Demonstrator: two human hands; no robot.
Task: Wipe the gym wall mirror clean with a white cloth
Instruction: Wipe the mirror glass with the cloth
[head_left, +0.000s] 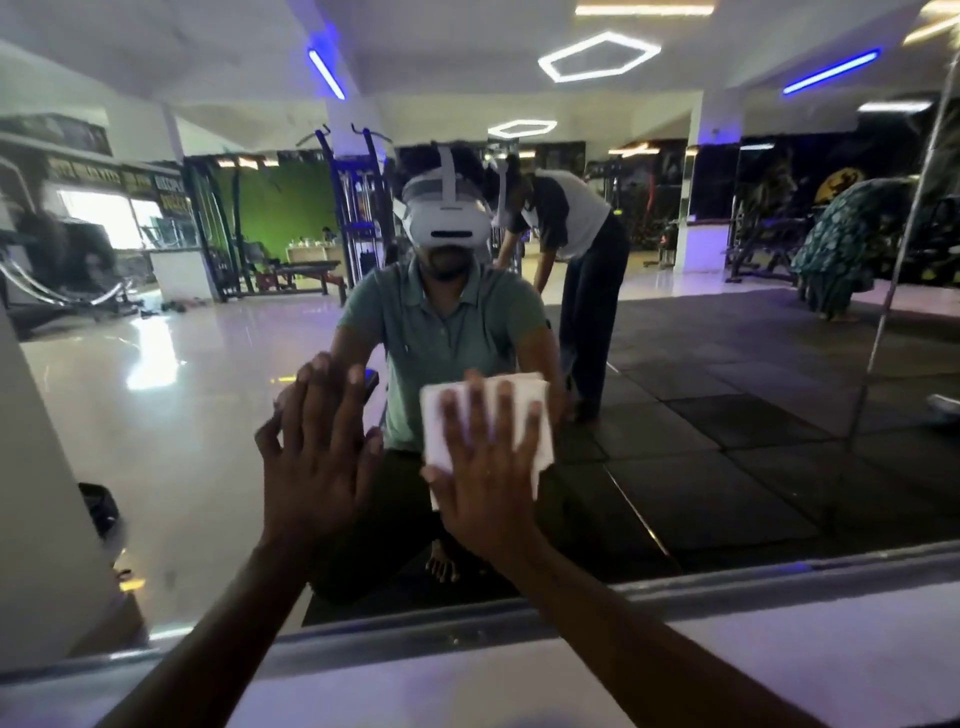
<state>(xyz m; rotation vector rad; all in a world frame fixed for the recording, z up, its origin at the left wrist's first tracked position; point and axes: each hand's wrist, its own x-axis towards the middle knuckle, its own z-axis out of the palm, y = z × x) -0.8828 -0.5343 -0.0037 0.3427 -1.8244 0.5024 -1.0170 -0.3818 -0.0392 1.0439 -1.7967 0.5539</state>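
The gym wall mirror (727, 364) fills most of the head view and reflects the gym and a person in a green shirt. My right hand (485, 467) lies flat on a folded white cloth (439, 431), fingers spread, and presses it against the glass low in the middle. My left hand (317, 457) rests flat on the bare glass just left of the cloth, fingers apart, with nothing in it. The cloth's lower part is hidden under my right palm.
The mirror's metal bottom frame (675, 597) runs across below my hands, with a pale ledge (779, 665) under it. A white wall edge (41, 493) borders the mirror on the left. A vertical seam (883, 312) splits the glass at the right. Reflected: another person bending, gym machines.
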